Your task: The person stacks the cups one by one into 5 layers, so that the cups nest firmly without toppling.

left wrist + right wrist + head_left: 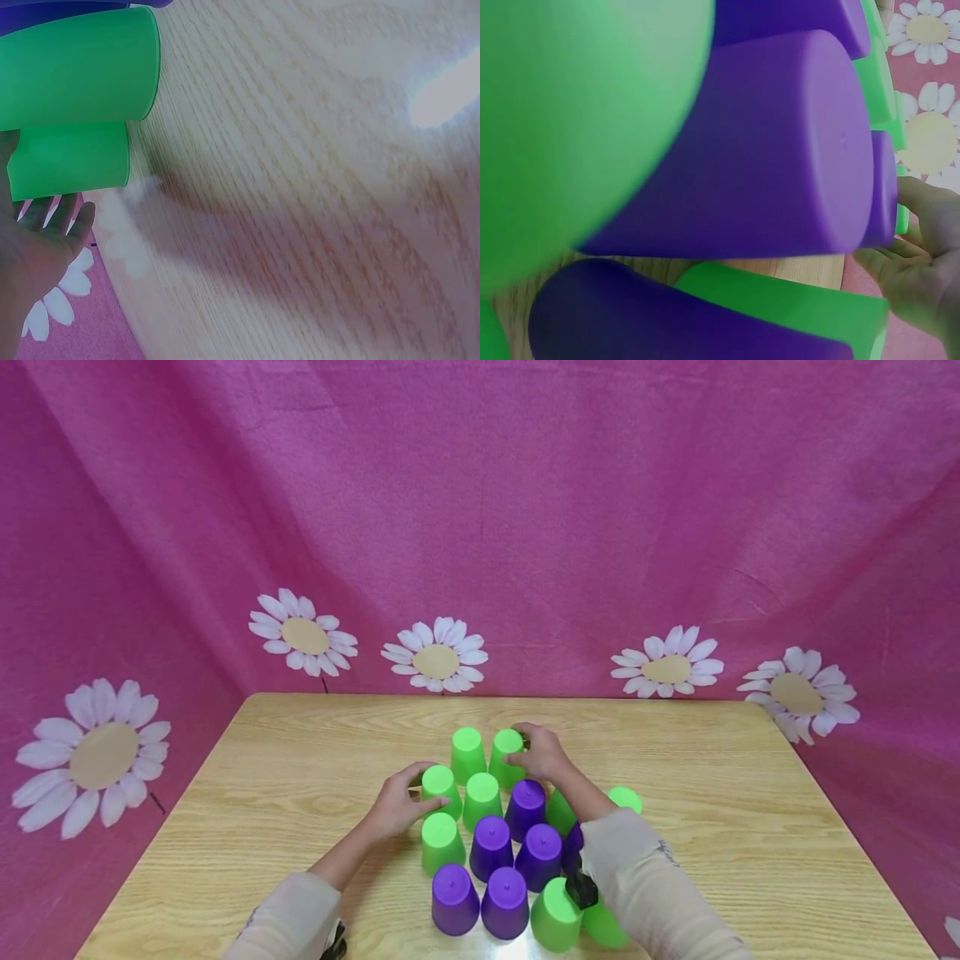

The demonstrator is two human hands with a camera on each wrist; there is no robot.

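Observation:
Upside-down green and purple cups stand in close rows on the wooden table. My left hand (396, 807) holds a green cup (439, 787) at the left edge of the group, thumb on the near side and fingers round the far side. In the left wrist view its fingers (64, 217) lie along that cup's side. Farther back, my right hand (543, 755) grips another green cup (506, 760) at the back right. Between the hands stand a green cup (467, 757) at the back and a green cup (482, 803) in front of it.
Nearer are a green cup (442, 845) and several purple cups (505, 903). Under the right forearm, more cups are partly hidden, including a purple cup (675, 315) and a green cup (802, 304) lying on their sides. A pink flowered cloth (525, 527) hangs behind the table (300, 760).

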